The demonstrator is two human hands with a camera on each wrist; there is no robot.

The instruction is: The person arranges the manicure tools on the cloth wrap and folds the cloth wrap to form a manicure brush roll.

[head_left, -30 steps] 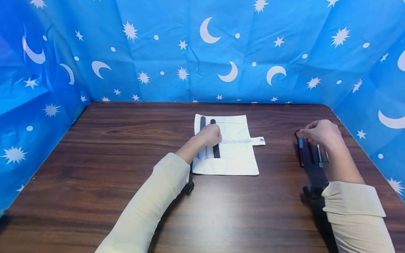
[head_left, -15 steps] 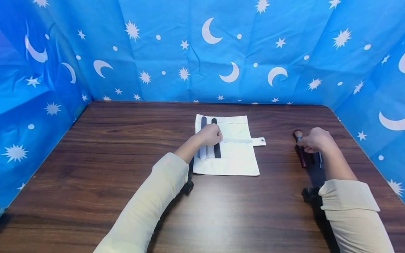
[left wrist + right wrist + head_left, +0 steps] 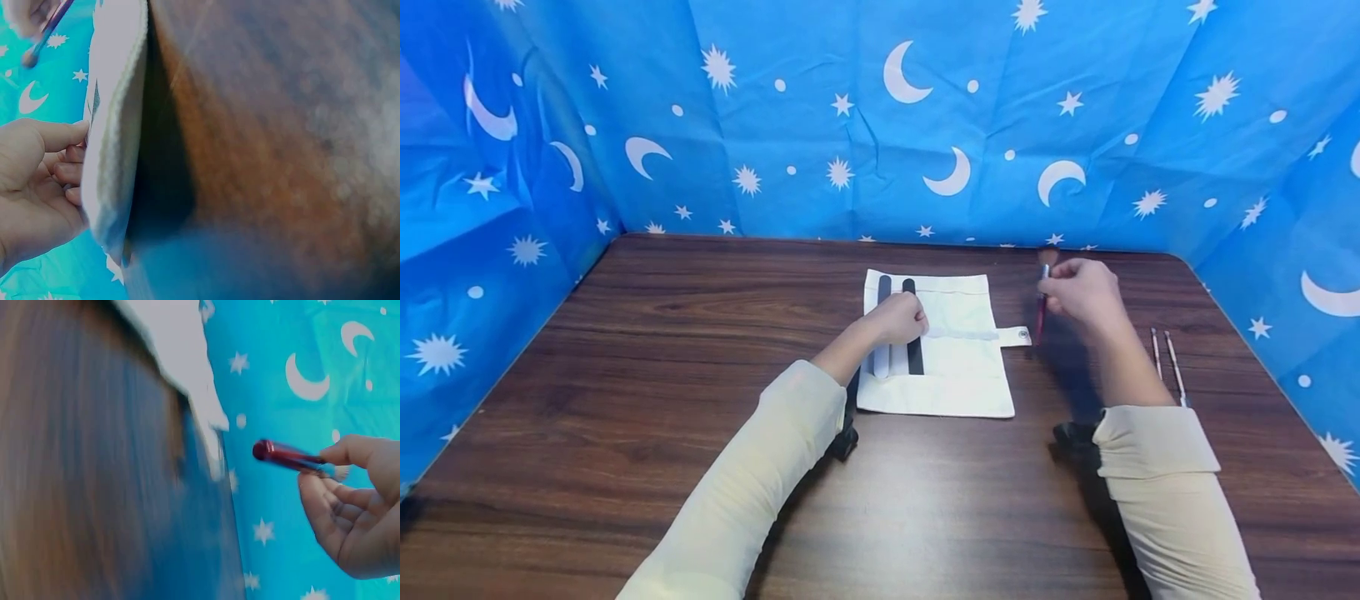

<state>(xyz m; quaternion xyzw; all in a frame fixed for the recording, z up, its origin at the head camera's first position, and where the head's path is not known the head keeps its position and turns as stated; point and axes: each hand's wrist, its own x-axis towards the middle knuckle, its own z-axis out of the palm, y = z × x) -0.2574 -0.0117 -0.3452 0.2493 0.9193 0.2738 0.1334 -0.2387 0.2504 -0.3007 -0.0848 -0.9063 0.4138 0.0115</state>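
My right hand [image 3: 1086, 292] pinches a makeup brush [image 3: 1041, 312] by its neck, raised to the right of the pouch, bristles up. The right wrist view shows its glossy dark red handle [image 3: 287, 455] pointing toward the white cloth. My left hand [image 3: 898, 319] lies over the left half of the open white fabric pouch [image 3: 962, 375]. Its thumb and curled fingers pinch the cloth, as the left wrist view shows at the pouch's edge [image 3: 112, 162]. Partly behind that hand, a grey rounded strip [image 3: 882, 358] and a black strip [image 3: 915, 358], both like nail files, stand in the pouch.
Two slender silvery tools [image 3: 1176, 367] lie on the right of the dark wooden table [image 3: 700, 333], partly behind the right forearm. A snap tab [image 3: 1015, 336] sticks out from the pouch's right side. Blue star-and-moon cloth [image 3: 820, 125] walls in the back and sides.
My right hand has picked up the makeup brush from the right of the table and carried it left and farther back, toward the pouch. The left hand has stayed on the pouch.
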